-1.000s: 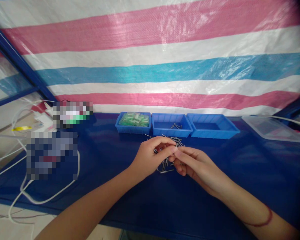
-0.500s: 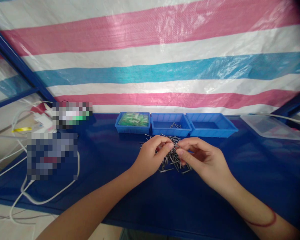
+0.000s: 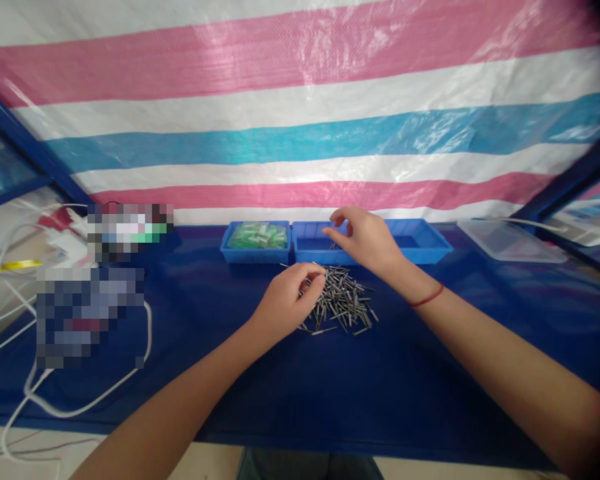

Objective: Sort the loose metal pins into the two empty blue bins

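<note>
A: Here we are at the blue tabletop (image 3: 280,400), and the right hand (image 3: 371,243) hangs above the middle bin (image 3: 311,255), the one along the back edge!

B: Thumb and fingers stand apart, a plain gap between them, and I see nothing held there. A red band (image 3: 430,295) circles that wrist.

A: And the left hand (image 3: 283,300)?

B: Lower and nearer the front edge, at the left side of the pile. Thumb and forefinger curl round, tips close together; whether anything is pinched between them, I cannot tell.

A: Now the pile itself: slim metal fasteners (image 3: 344,300), a loose heap lying every which way, midway between the tabletop's left and right edges and just in front of the bins.

B: A bit of metal shows inside the middle bin too, partly hidden by the right hand.

A: Left neighbour in that row, the left bin (image 3: 256,256), loaded with green packets (image 3: 259,235)! On the other side, the right bin (image 3: 430,255), its near corner partly behind the right hand and wrist.

B: Out toward the back right corner, a clear plastic piece (image 3: 510,241) lies flat. Over by the left edge, a white cable (image 3: 151,328) loops across the tabletop.
</note>
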Available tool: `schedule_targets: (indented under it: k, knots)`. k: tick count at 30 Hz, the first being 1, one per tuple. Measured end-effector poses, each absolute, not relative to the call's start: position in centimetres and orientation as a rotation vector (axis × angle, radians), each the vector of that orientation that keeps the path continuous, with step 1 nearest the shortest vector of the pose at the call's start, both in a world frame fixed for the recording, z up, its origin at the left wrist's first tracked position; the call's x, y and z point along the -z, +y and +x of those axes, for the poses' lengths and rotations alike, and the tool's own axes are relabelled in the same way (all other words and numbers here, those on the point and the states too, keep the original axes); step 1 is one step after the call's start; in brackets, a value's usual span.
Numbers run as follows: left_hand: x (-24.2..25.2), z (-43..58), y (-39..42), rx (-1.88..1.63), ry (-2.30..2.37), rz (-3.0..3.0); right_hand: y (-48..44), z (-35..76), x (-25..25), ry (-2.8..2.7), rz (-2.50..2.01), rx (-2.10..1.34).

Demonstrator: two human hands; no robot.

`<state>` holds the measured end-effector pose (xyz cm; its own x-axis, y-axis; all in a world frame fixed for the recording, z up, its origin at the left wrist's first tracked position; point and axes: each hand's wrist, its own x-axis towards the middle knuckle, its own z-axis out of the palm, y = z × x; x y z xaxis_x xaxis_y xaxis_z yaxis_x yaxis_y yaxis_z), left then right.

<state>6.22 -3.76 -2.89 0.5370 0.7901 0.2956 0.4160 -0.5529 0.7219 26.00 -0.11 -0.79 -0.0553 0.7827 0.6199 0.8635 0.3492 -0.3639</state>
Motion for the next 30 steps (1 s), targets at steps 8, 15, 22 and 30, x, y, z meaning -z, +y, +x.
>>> schedule_targets:
  k: [8, 15, 22, 30]
  knots:
    - [3.3, 7.0, -5.1, -0.475, 0.762, 2.864, -4.3, 27.3, 1.9, -1.860, -1.437, 0.087]
    - [3.6, 8.2, -5.3, -0.327, 0.878, 2.988, -6.7, 26.9, 3.3, -1.853, -1.444, -0.055]
    - [3.5, 9.1, -5.9, -0.277, 0.984, 2.987, -7.2, 26.8, 3.9, -1.895, -1.408, -0.146]
    - [3.0, 8.8, -5.2, -0.550, 1.012, 2.871, -7.8, 27.0, 3.7, -1.832, -1.444, -0.351]
